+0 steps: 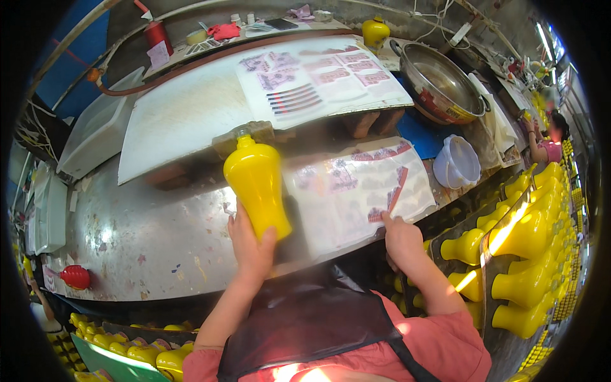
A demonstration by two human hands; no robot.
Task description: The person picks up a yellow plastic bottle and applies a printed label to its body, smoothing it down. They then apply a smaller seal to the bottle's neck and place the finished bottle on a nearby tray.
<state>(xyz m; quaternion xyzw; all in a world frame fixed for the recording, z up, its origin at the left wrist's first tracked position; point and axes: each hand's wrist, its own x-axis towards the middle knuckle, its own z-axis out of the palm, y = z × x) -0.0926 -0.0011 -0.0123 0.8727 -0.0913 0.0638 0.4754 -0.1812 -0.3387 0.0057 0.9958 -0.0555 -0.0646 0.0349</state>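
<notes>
At the centre of the frame, the left hand (252, 245) grips a glossy yellow vase (256, 188) around its lower body, thumb across the front; the vase leans slightly, its narrow neck toward the top of the frame. Right of centre, the right hand (404, 243) has its fingers curled, with the fingertips at the lower end of a red-patterned strip (397, 194) on a white printed sheet (337, 223); whether they pinch it, I cannot tell. The sheet lies on a metal table (140, 248). Above it, a white board (184, 108) carries more printed pieces (270, 70). At upper right are a large metal pan (445, 76) and a pale bucket (456, 162); rows of yellow vases (519, 286) fill the lower right.
</notes>
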